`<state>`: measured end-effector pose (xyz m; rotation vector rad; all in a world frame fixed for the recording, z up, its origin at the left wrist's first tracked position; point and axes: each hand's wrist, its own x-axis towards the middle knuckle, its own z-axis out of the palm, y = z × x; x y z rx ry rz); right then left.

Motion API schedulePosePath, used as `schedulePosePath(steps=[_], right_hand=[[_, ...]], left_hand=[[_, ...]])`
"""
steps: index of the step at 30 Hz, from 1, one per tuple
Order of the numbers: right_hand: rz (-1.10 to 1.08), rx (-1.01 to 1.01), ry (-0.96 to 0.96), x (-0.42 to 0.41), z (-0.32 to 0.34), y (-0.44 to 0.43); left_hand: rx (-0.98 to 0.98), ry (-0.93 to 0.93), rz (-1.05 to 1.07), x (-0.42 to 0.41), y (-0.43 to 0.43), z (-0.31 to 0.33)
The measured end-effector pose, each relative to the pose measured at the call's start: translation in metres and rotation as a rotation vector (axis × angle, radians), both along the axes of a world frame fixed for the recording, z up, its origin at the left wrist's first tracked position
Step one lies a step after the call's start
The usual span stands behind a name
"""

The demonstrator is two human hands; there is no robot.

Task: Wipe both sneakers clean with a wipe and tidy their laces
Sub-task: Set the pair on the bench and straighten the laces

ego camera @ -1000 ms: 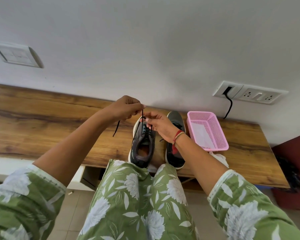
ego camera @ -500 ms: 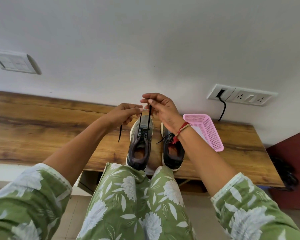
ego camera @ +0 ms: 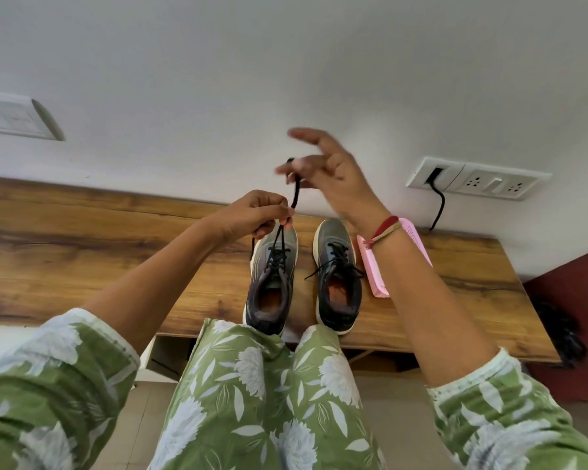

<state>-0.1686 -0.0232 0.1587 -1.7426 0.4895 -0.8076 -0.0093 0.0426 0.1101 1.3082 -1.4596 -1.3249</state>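
Two grey-and-black sneakers stand side by side on the wooden bench (ego camera: 116, 252), toes toward the wall. My left hand (ego camera: 252, 215) hovers over the toe of the left sneaker (ego camera: 272, 283) and pinches its black lace (ego camera: 277, 242), pulled taut upward. My right hand (ego camera: 326, 167) is raised higher against the wall, blurred, holding the lace end (ego camera: 296, 195) between thumb and finger while the other fingers spread. The right sneaker (ego camera: 338, 276) has loose laces lying across its tongue. No wipe is visible.
A pink plastic basket (ego camera: 377, 276) sits right of the right sneaker, partly hidden by my right forearm. A wall socket (ego camera: 476, 181) with a black cable (ego camera: 438, 205) is above it. A switch plate (ego camera: 14, 117) is on the left wall. My green floral lap fills the foreground.
My right hand has lifted up and to the right with the lace end, its fingers spreading. My left hand stays pinched on the lace above the left sneaker. The view tilted upward.
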Motion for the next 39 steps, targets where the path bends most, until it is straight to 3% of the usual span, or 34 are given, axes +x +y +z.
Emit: schedulePosePath(steps=[2,3,6,8,12,18,25,30,39], right_hand=[[-0.136,0.155,-0.037,-0.012,-0.013,-0.015],[-0.153,0.208,0.082,-0.017,-0.023,-0.022],[0.138,0.072,0.837,-0.019,-0.069,-0.023],[0.257,-0.030,0.996,-0.007,-0.099,-0.013],[0.289,-0.001,0.922,0.020,-0.125,-0.002],[0.410,-0.148,0.967,0.036,-0.119,-0.002],[0.319,0.047,0.858,0.025,-0.094,-0.003],[0.272,0.208,0.685,0.014,-0.057,-0.002],[0.236,0.192,0.571,0.006,-0.018,0.002]], left_hand=[[-0.027,-0.018,-0.001,0.003,0.000,0.002],[-0.034,-0.034,0.003,0.004,0.000,0.004],[-0.047,-0.083,-0.004,0.009,-0.001,0.010],[-0.047,-0.095,-0.012,0.010,-0.002,0.013],[-0.047,-0.122,-0.040,0.011,-0.001,0.016],[-0.052,-0.187,-0.070,0.011,0.001,0.019],[-0.045,-0.317,-0.077,0.008,0.002,0.032],[-0.103,-0.551,-0.047,0.006,0.002,0.044],[-0.114,-0.728,-0.063,0.012,0.005,0.068]])
